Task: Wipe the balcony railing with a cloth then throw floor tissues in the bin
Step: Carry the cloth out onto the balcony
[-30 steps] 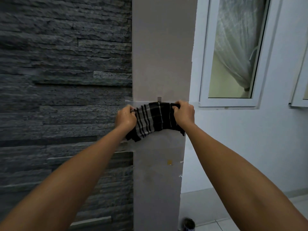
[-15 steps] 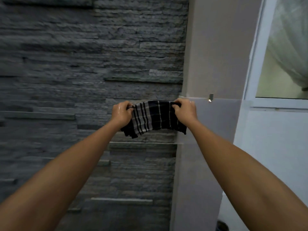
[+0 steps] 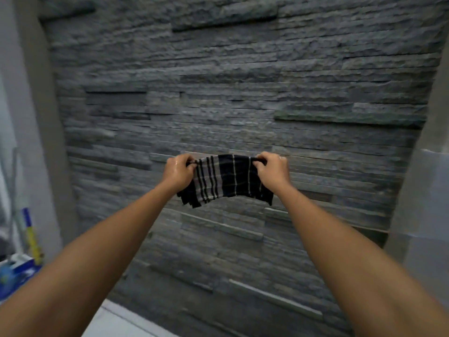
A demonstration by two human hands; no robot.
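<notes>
A dark checked cloth with pale stripes (image 3: pixel 226 180) hangs stretched at chest height between two fists: the left hand (image 3: pixel 178 171) and the right hand (image 3: pixel 271 169) each pinch a top corner. Behind it runs a rough grey stacked-stone wall (image 3: pixel 230 81). Blue and yellow items (image 3: pixel 21 259), blurred, sit low on the left.

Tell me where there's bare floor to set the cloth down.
Bare light floor shows only at the bottom, bordered by the stone wall and the left forearm. The lower left corner is crowded with a blue box and a yellow-and-blue handle. Both left hand and right hand grip the cloth.
</notes>
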